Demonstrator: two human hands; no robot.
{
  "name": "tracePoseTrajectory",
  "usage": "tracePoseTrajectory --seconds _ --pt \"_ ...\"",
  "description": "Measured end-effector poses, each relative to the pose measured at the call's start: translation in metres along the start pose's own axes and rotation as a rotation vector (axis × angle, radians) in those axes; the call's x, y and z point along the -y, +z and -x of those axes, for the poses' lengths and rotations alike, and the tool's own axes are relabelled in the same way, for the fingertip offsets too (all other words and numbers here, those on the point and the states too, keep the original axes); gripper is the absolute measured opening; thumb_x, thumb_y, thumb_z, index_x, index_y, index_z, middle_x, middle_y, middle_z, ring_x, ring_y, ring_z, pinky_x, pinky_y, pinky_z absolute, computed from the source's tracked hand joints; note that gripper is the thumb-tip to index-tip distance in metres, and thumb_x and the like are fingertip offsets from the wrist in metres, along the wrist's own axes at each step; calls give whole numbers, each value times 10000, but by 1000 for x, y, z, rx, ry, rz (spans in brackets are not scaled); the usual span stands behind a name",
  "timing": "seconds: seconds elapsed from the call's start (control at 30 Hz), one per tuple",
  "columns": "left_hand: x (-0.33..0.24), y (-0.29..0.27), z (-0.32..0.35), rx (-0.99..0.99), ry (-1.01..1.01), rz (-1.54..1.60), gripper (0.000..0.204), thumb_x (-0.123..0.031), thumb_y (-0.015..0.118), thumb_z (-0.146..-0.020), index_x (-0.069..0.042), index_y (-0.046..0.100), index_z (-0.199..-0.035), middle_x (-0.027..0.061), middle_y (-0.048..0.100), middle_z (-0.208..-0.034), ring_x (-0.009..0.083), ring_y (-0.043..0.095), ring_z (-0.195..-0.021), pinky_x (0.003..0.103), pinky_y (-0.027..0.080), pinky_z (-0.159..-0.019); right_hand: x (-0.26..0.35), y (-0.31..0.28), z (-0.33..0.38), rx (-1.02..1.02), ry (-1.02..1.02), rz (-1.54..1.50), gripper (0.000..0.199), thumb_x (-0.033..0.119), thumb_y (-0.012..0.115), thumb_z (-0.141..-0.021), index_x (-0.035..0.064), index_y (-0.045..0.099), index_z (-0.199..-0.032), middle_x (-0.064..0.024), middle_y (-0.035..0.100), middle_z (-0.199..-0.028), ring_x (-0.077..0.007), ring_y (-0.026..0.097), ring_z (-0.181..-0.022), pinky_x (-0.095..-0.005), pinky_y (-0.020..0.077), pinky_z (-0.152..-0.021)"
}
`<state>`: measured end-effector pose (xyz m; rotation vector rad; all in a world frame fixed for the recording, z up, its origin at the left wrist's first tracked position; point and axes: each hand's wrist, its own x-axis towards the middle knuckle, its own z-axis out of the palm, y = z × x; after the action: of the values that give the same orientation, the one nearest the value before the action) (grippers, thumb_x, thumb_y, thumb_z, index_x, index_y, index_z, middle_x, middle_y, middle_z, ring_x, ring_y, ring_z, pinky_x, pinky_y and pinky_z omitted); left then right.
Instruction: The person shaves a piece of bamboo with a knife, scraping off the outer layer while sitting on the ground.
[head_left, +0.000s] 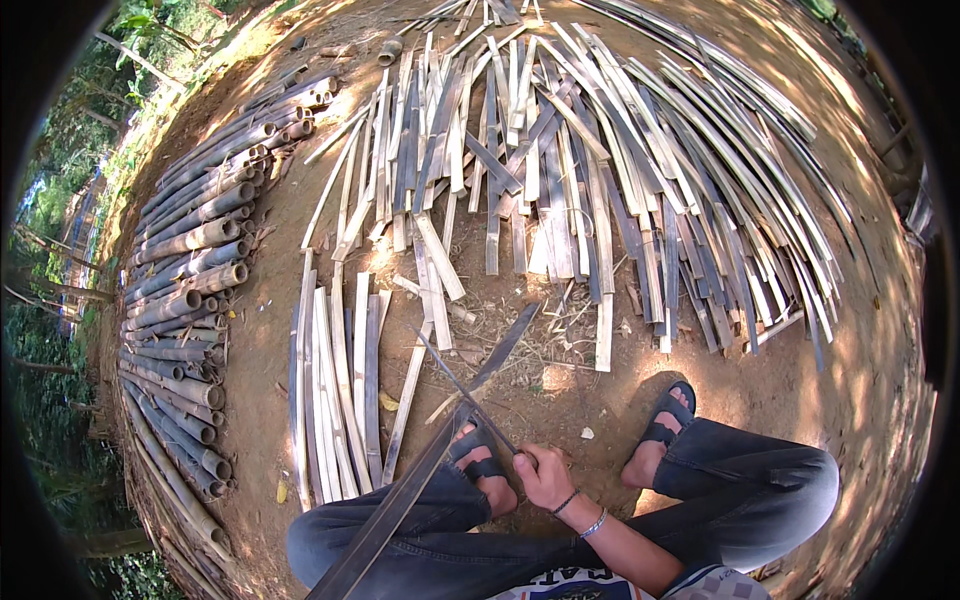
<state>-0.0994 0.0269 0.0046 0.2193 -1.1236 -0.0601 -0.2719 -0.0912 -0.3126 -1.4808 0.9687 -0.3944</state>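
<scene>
My right hand (545, 478), with bracelets at the wrist, is closed around the handle of a long, thin-bladed knife (445, 368). Its dark blade points up and to the left, crossing a dark bamboo strip (400, 497). That strip slants from the lower edge over my left leg and past my sandalled left foot (478, 455), its far end on the ground. Whether the blade touches the strip or only passes over it, I cannot tell. My left hand is out of view.
Split bamboo strips (600, 180) lie in a wide fan ahead, and a smaller bundle (340, 390) sits nearer on the left. Whole bamboo poles (195, 300) are stacked at the far left. Shavings (510, 350) litter the dirt by my feet. My right foot (660, 430) stands apart.
</scene>
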Motion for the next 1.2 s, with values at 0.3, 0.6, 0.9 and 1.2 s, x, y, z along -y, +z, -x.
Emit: tracePoseTrajectory --seconds 0.3,0.6,0.9,1.2 --pt "-2 -3 1 -75 -20 -42 343 -382 589 -881 -109 522 -684 -81 477 -495 29 450 -411 173 391 -437 -13 -2 -15 -65 -203 113 474 354 435 -960 2 538 -660 -69 496 -514 -172 505 -480 -337 405 -498" --pt "4 4 -1 -66 -2 -56 395 -440 561 -893 -103 524 -688 -78 469 -504 27 443 -414 166 371 -431 -28 -6 -23 -12 -56 2 458 358 441 -946 1 549 -680 -79 517 -523 -182 528 -490 -335 420 -507" --pt "-7 -3 3 -61 -25 -62 431 -479 539 -899 -102 514 -692 -71 457 -504 32 433 -417 167 372 -429 -22 -10 -26 -23 -41 34 436 362 465 -928 -16 571 -738 -118 545 -555 -240 566 -532 -366 443 -547" --pt "-4 6 4 -28 -20 -24 382 -430 565 -892 -96 521 -711 -69 466 -514 30 420 -406 163 362 -412 -52 -7 -39 -78 63 13 470 367 450 -944 -14 549 -688 -135 538 -547 -264 526 -505 -385 419 -529"
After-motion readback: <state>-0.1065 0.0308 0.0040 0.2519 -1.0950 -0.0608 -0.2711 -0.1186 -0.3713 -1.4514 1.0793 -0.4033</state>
